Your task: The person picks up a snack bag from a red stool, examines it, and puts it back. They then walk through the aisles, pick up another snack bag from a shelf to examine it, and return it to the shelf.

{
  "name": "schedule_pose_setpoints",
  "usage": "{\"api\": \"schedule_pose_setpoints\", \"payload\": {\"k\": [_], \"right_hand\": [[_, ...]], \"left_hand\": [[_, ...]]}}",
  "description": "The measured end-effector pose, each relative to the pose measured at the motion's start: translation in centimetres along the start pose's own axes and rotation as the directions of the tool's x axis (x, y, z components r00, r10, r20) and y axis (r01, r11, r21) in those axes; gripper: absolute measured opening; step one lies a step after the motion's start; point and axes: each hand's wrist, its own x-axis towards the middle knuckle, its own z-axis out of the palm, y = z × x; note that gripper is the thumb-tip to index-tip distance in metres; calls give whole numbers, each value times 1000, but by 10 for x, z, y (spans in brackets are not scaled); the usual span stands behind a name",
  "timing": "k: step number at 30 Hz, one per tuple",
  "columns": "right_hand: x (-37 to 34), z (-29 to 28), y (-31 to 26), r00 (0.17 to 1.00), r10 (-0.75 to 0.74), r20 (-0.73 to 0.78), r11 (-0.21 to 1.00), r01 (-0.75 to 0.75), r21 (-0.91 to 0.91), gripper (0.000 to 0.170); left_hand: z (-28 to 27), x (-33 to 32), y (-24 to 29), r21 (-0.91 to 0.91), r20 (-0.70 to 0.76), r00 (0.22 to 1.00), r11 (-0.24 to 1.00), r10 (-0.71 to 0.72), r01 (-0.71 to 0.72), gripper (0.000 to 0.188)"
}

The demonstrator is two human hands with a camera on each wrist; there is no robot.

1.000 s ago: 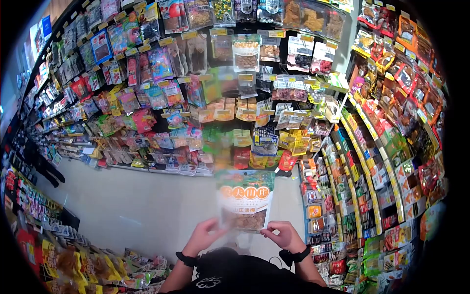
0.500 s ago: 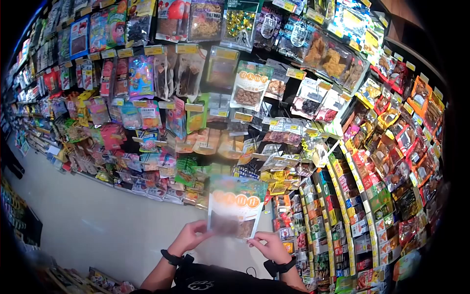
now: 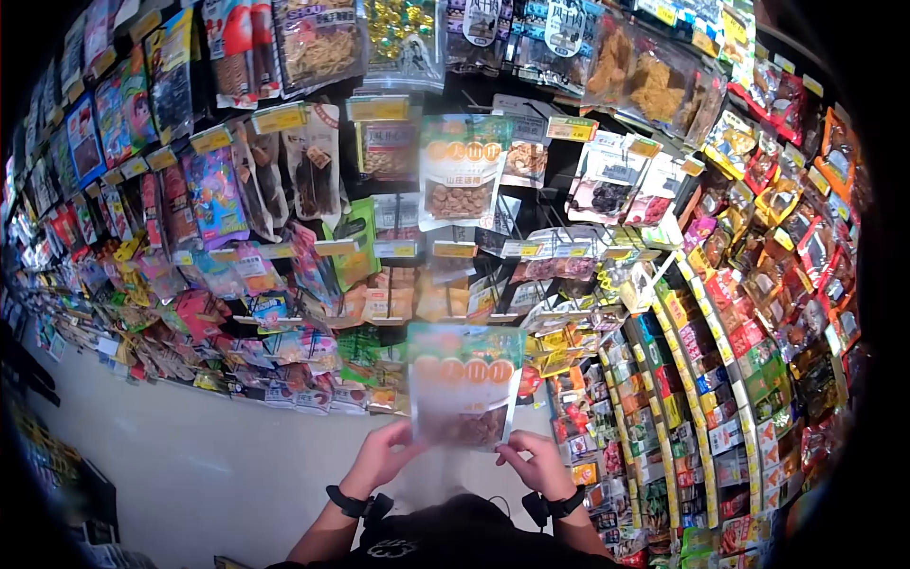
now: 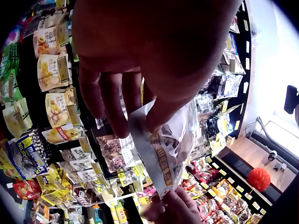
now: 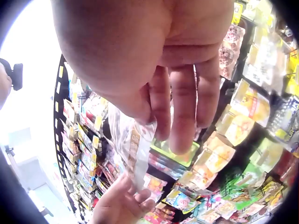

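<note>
Upright before the person's body, a snack pouch [image 3: 464, 389] with a green top, orange lettering circles and brown dried pieces behind a clear lower window is held between both hands. The left hand [image 3: 384, 455] pinches its lower left corner between thumb and fingers. At the lower right corner, the right hand [image 3: 536, 462] grips it the same way. Seen from the left wrist, the pouch [image 4: 159, 154] shows its pale bottom fold, the thumb pressed on it. From the right wrist, the pouch [image 5: 133, 144] lies under the right thumb, with other fingers stretched beyond it.
A matching pouch [image 3: 464, 175] hangs on the rack straight ahead, among many hanging snack bags and yellow price tags. Tiered shelves [image 3: 701, 379] of packets curve along the right. Pale floor [image 3: 246, 446] lies between the rack and the person.
The head view has swung and come closer to the rack, so hanging packs look larger. Both hands keep their hold on the pouch, which stays in front of the body.
</note>
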Motion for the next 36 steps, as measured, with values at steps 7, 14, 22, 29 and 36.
{"api": "schedule_pose_setpoints", "payload": {"k": [7,14,22,29,36], "right_hand": [[103,-29,28,996,-81,42,979,71,190,14],[196,-67,37,988,-126,84,946,94,311,13],[278,-94,19,902,-430,-37,851,419,317,15],[302,-91,11,930,-362,-60,871,361,334,14],[301,-78,4,968,-220,-118,912,247,327,14]], "left_hand": [[-10,75,25,106,-129,988,992,84,-70,15],[1,142,96,48,-266,957,993,113,-103,18],[-11,202,110,136,-385,881,961,276,-242,24],[-14,224,134,-87,-388,886,947,255,-311,26],[-40,246,117,-190,-279,936,943,215,-273,28]]}}
